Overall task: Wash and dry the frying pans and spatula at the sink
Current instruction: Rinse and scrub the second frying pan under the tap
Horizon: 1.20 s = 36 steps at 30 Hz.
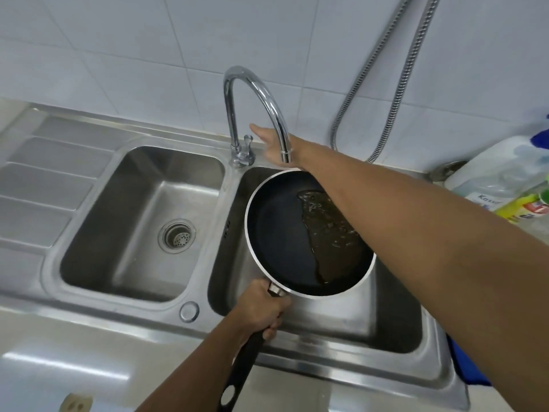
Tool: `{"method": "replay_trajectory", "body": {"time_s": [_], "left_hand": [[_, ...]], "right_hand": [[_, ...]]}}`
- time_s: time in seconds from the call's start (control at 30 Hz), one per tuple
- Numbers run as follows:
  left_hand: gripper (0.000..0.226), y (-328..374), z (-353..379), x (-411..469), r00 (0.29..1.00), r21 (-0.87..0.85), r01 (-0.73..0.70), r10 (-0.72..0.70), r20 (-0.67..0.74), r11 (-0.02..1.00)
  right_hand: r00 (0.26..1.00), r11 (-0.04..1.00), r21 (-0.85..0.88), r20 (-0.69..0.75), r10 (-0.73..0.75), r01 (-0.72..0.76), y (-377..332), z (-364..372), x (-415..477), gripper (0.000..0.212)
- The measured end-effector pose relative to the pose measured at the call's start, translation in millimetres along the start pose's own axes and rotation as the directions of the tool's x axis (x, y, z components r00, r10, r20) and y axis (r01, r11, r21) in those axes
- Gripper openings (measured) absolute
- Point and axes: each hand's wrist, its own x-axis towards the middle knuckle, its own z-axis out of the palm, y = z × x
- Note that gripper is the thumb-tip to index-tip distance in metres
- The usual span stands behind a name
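- Sink (133, 203): the pan (276, 233) hangs over the right basin, its far rim under the tap (261, 93); keep it there so runoff stays inside.
- Pan: brown grease (329, 233) pools on its right side; tip that edge down to drain it first.
- Left hand (261, 310): wrapped round the handle (246, 361); grip firmly against the water's push.
- Right hand (267, 144): fingers straight, holding nothing, near the lever (247, 142); open it gently to avoid splashing.
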Motion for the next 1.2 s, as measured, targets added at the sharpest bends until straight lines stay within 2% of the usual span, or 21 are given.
{"method": "replay_trajectory", "body": {"time_s": [0.07,0.13,0.17,0.23,0.27,0.37,0.4,0.47,0.53,0.57,0.6,0.67,0.73,0.8,0.87,0.93,0.97,1.03,1.13,1.2], "left_hand": [[0.011,0.8,-3.3,2.4,1.000,0.003,-0.001,0.001,-0.005,1.000],[0.011,1.8,-6.2,4.6,1.000,-0.002,0.003,-0.003,-0.007,1.000],[0.010,2.5,-7.6,5.5,1.000,-0.010,0.002,-0.002,-0.006,1.000],[0.008,3.9,-9.9,6.6,1.000,-0.023,0.001,-0.001,-0.004,1.000],[0.006,4.9,-11.0,6.9,1.000,-0.023,0.000,0.000,-0.005,1.000],[0.006,7.1,-13.2,8.6,1.000,-0.022,-0.005,0.005,-0.013,1.000],[0.008,7.1,-13.9,10.0,1.000,-0.021,-0.007,0.007,-0.018,1.000],[0.015,6.6,-15.3,12.4,1.000,-0.013,-0.006,0.006,-0.016,1.000],[0.019,8.3,-15.9,13.2,1.000,-0.012,-0.015,0.015,-0.011,1.000],[0.019,10.1,-15.9,12.9,1.000,-0.015,-0.025,0.024,-0.012,1.000],[0.019,12.5,-15.7,12.6,0.999,-0.015,-0.039,0.039,-0.017,0.999],[0.017,18.4,-14.9,12.2,0.996,-0.005,-0.079,0.079,-0.032,0.997],[0.016,22.6,-13.6,11.9,0.994,0.004,-0.108,0.108,-0.034,0.994],[0.018,23.9,-11.4,10.1,0.993,0.016,-0.114,0.114,-0.036,0.993],[0.027,22.8,-8.5,6.9,0.992,0.039,-0.116,0.118,-0.046,0.993],[0.030,22.5,-6.1,3.2,0.990,0.067,-0.128,0.131,-0.049,0.990],[0.029,23.1,-5.9,1.9,0.989,0.084,-0.135,0.140,-0.049,0.987],[0.021,25.2,-6.8,2.4,0.986,0.109,-0.146,0.154,-0.067,0.983],[0.009,28.6,-10.7,6.7,0.978,0.147,-0.161,0.178,-0.108,0.976],[0.006,29.8,-14.3,9.0,0.972,0.157,-0.169,0.191,-0.134,0.973]], "right_hand": [[0.996,0.992,0.124,0.077,-0.042,0.033,-15.6,0.2,3.4,0.048],[0.977,0.933,0.359,0.198,-0.083,0.006,-33.4,-3.2,-1.3,0.043],[0.953,0.867,0.492,0.293,-0.082,-0.076,-40.6,-6.3,-8.1,0.042],[0.938,0.794,0.568,0.346,0.011,-0.219,-32.0,-3.5,-6.9,0.042],[0.950,0.811,0.541,0.308,0.054,-0.222,-27.5,0.8,-4.5,0.043],[0.948,0.804,0.552,0.315,0.042,-0.219,-16.2,7.2,-3.8,0.044],[0.961,0.818,0.535,0.269,0.072,-0.211,-11.6,11.7,-4.4,0.045],[0.972,0.798,0.556,0.121,0.201,-0.235,2.0,29.0,-6.5,0.042],[0.920,0.822,0.493,-0.099,0.379,-0.285,12.6,52.1,-24.2,0.036],[0.894,0.826,0.486,-0.172,0.413,-0.288,14.4,68.3,-42.8,0.034],[0.912,0.845,0.475,-0.180,0.368,-0.247,14.5,84.1,-65.7,0.039],[0.992,0.922,0.378,-0.053,0.116,-0.087,11.2,113.5,-109.2,0.053],[0.992,0.978,0.200,0.101,-0.077,0.056,24.3,138.4,-127.7,0.059],[0.995,0.998,0.040,0.093,-0.048,0.044,48.0,139.9,-119.2,0.060],[0.990,0.991,-0.053,0.058,0.129,-0.126,65.9,127.6,-108.1,0.064],[0.946,0.946,0.002,0.023,0.325,-0.325,83.7,109.9,-96.6,0.069],[0.932,0.932,0.023,0.022,0.361,-0.362,89.2,105.0,-93.8,0.070],[0.963,0.964,0.004,0.051,0.264,-0.265,85.6,105.0,-101.3,0.068],[0.994,0.999,0.048,0.111,-0.005,-0.001,65.4,122.1,-128.7,0.064],[0.986,0.990,0.133,0.156,-0.067,0.046,56.8,132.0,-150.8,0.067]]}}
